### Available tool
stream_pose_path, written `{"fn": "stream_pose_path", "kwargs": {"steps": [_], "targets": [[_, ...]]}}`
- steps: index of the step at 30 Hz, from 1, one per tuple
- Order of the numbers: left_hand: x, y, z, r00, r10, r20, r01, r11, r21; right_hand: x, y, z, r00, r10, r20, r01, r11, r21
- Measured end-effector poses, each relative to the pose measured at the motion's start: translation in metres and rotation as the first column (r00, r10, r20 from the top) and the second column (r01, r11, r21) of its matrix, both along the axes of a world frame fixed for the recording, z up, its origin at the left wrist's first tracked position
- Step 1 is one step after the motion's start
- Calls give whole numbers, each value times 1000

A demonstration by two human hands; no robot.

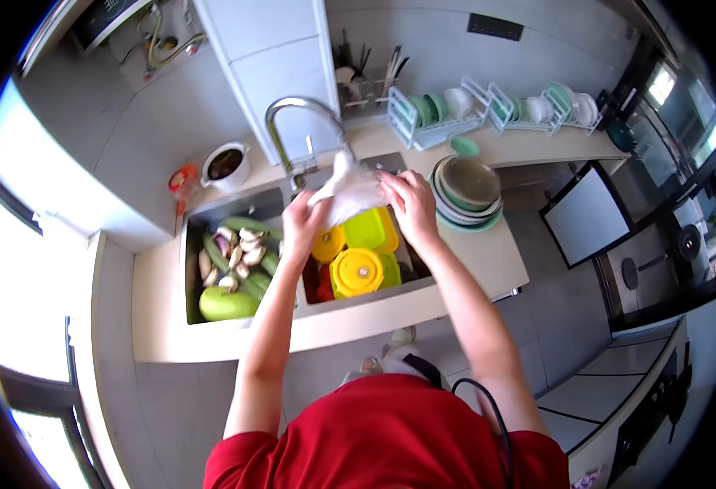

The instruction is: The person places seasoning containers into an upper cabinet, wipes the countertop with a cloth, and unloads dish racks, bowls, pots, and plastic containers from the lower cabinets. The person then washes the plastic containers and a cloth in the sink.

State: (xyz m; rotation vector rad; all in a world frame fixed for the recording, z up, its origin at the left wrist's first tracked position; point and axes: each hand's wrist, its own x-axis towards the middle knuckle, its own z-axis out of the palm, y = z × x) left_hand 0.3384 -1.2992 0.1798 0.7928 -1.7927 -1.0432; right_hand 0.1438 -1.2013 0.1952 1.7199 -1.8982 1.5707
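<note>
A crumpled white cloth or thin bag is stretched between my two hands, above the right sink basin and in front of the chrome faucet. My left hand is closed on its left edge. At its right edge, my right hand pinches it. Below them, yellow and green lidded containers sit in the right basin, with something red at their left. The left basin holds garlic bulbs, long green vegetables and a large pale green gourd.
Stacked bowls and plates stand on the counter right of the sink, near a small green bowl. Dish racks line the wall. A white pot and an orange-handled tool are behind the left basin.
</note>
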Motion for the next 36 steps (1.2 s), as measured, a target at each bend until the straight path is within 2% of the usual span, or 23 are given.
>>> {"fn": "stream_pose_path", "kwargs": {"steps": [1, 2, 3, 5, 7, 9, 10, 13, 15, 17, 19, 21, 22, 23, 24, 25, 27, 28, 29, 30, 33, 35, 36], "targets": [[0, -8, -2, 963, 79, 259, 24, 928, -372, -6, -7, -26, 1000, 5, -28, 0, 987, 163], [7, -21, -15, 956, 52, 288, 120, 828, -548, -16, -17, -48, 950, 94, 297, -128, 987, 100], [7, -36, -18, 952, 36, 303, 201, 673, -712, -7, -4, -20, 998, 46, 33, -48, 996, 81], [20, -35, -7, 985, -170, 30, 170, 985, 23, 0, -7, -5, 989, 125, -73, -134, 981, -141], [32, -46, -12, 857, -96, 506, 116, 993, -8, 1, -20, -26, 902, 224, 369, -290, 948, 134], [28, -31, 9, 969, -199, 149, 198, 980, 22, 9, -18, 7, 942, 258, 217, -218, 957, -192], [26, -22, 19, 979, -189, -82, 203, 956, 213, 4, -29, 14, 903, 308, 299, -296, 951, -85], [36, -38, 18, 720, -183, 669, 108, 983, 152, -1, -27, 3, 912, 299, 281, -346, 929, 133], [37, -27, 26, 861, -216, 460, 105, 962, 254, 5, -30, 4, 901, 334, 277, -324, 942, -84], [39, -31, 8, 935, -171, 310, 147, 984, 97, 6, -33, -1, 908, 304, 287, -319, 948, 6], [40, -28, 1, 912, -85, 402, 107, 994, -32, 9, -34, 4, 863, 369, 345, -400, 916, 19], [31, -21, -8, 872, 244, 424, -220, 970, -107, 39, -18, 33, 779, 519, 353, -541, 840, -41], [22, -13, -13, 954, 252, 159, -265, 962, 67, 61, -7, 43, 722, 601, 345, -623, 780, -56], [3, 4, -20, 856, 239, -458, -95, 944, 316, 82, 8, 51, 658, 674, 335, -696, 714, -71], [-2, 0, -57, 622, 135, -771, 303, 867, 396, 97, 24, 60, 642, 760, 101, -766, 640, 54], [-6, 5, -68, 621, 142, -771, 293, 870, 397, 107, 36, 63, 560, 818, -128, -794, 575, 198], [-9, 19, -84, 793, 6, -610, 247, 911, 331, 117, 45, 55, 595, 772, -223, -779, 623, 75], [-8, 27, -91, 859, -44, -510, 222, 930, 295, 109, 41, 51, 664, 740, -104, -736, 672, 82], [-6, 35, -96, 914, -80, -397, 193, 948, 253, 97, 24, 39, 783, 541, -306, -566, 824, 7], [-5, 57, -68, 753, -20, -657, 365, 845, 392, 86, 19, 40, 820, 417, -392, -448, 894, 14], [4, 92, -55, 318, 200, -927, 809, 452, 375, 55, -14, -28, 826, 563, 30, -554, 801, 225], [16, 94, -53, 439, 156, -885, 747, 485, 456, 41, -10, -33, 660, 564, 497, -747, 561, 356], [19, 96, -54, 561, 101, -822, 691, 490, 532, 38, -11, -39, 660, 564, 497, -748, 558, 361]]}}
